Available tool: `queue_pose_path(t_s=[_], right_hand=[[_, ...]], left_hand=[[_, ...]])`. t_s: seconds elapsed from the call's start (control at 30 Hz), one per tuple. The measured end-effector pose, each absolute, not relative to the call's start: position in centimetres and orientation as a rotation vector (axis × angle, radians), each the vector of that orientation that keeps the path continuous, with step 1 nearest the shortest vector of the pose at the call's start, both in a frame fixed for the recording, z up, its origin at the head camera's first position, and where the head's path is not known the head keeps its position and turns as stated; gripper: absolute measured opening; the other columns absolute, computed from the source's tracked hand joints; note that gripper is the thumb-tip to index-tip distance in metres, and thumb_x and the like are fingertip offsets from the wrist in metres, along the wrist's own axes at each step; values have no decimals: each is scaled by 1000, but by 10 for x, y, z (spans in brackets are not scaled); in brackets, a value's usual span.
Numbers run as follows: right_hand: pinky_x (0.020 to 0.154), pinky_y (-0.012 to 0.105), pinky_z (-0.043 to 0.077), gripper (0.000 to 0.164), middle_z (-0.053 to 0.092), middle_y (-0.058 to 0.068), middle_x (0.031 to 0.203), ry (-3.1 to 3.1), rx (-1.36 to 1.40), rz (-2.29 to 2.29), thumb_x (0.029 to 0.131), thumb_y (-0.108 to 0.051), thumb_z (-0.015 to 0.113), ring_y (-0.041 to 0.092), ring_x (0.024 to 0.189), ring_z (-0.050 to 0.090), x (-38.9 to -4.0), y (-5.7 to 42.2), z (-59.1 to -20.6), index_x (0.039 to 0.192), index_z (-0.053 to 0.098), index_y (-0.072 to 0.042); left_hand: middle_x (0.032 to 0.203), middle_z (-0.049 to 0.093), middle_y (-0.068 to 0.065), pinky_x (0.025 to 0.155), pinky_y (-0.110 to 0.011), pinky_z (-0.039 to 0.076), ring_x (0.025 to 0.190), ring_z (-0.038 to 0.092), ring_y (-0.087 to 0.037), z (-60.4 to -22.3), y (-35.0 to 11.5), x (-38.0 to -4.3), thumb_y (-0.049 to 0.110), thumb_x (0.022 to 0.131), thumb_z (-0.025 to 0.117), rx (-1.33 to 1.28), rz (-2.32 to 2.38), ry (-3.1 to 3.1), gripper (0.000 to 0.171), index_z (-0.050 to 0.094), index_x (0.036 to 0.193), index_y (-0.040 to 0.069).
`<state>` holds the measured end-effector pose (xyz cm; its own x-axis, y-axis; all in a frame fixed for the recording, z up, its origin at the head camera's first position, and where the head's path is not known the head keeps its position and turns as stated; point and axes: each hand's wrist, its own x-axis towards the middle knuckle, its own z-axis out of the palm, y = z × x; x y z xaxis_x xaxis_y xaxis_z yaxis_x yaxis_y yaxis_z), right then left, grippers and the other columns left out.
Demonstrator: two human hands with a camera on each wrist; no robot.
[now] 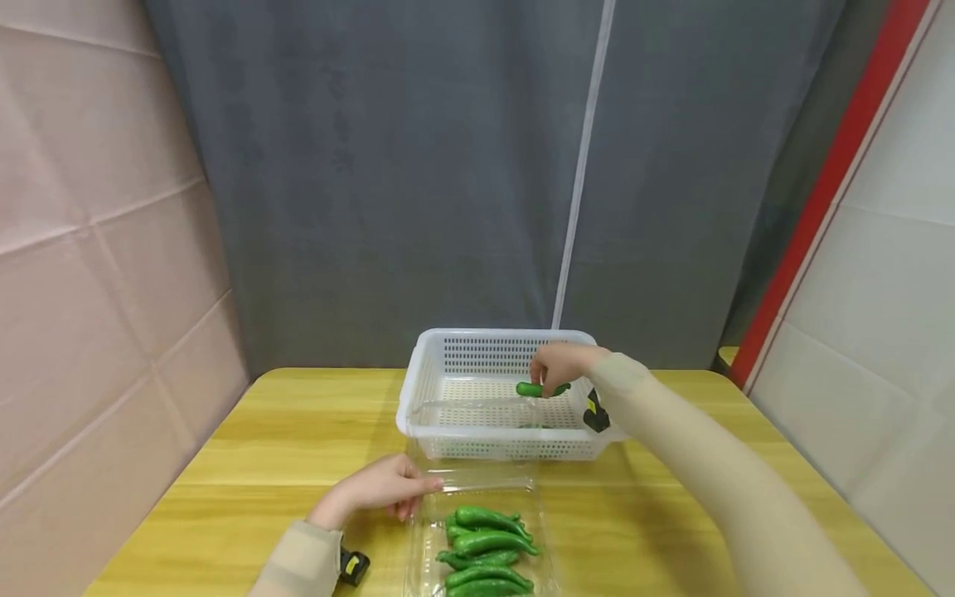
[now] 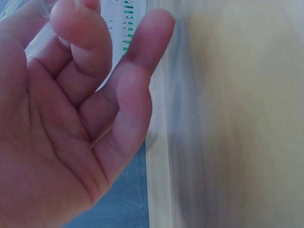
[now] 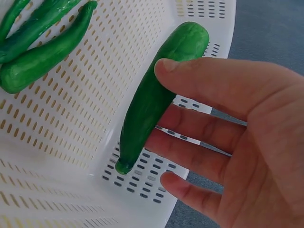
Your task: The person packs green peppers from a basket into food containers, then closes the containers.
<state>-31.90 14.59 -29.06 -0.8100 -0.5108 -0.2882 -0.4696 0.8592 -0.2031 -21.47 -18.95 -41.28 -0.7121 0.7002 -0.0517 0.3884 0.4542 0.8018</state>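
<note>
My right hand (image 1: 563,365) pinches a green chili pepper (image 3: 154,95) between thumb and fingers, held over the right part of a white perforated basket (image 1: 406,398). Several other green peppers (image 3: 47,57) lie on the basket's floor in the right wrist view. With its thumb and forefinger, my left hand (image 1: 384,487) pinches the left edge of a clear plastic clamshell box (image 1: 548,531); in the left wrist view its other fingers (image 2: 130,104) are loosely bent. Several green peppers (image 1: 488,543) lie side by side in the box's near half, while the transparent lid (image 1: 477,406) stands raised in front of the basket.
Both containers are on a yellow wood-grain table (image 1: 321,423). A dark grey curtain (image 1: 395,182) hangs behind the table. Pale sheeting (image 1: 97,249) flanks the left, and a white wall panel with a red strip (image 1: 828,182) stands on the right.
</note>
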Motion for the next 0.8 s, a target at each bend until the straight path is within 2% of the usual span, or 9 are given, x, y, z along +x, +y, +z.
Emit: queue_pose_path(t_s=[0.23, 0.53, 0.8], right_hand=[[68, 29, 51, 16, 67, -3, 86, 2705, -796, -204, 78, -7, 77, 11, 76, 59, -313, 151, -290, 93, 73, -12], [59, 26, 45, 13, 62, -4, 76, 2696, -877, -330, 80, -4, 72, 9, 64, 50, -301, 161, -285, 92, 72, -10], [60, 28, 44, 13, 58, -4, 74, 2722, -930, -516, 83, -7, 70, 11, 66, 49, -286, 182, -280, 96, 71, -10]], left_hand=[[47, 55, 4, 41, -22, 38, 41, 45, -9, -416, -191, -216, 42, 98, 55, 911, 1152, 2325, 53, 63, 57, 9], [46, 55, 4, 40, -22, 38, 40, 45, -7, -415, -193, -216, 42, 98, 55, 903, 1158, 2323, 54, 62, 58, 7], [47, 55, 1, 41, -23, 39, 41, 46, -11, -413, -193, -215, 40, 98, 57, 901, 1170, 2325, 53, 63, 58, 5]])
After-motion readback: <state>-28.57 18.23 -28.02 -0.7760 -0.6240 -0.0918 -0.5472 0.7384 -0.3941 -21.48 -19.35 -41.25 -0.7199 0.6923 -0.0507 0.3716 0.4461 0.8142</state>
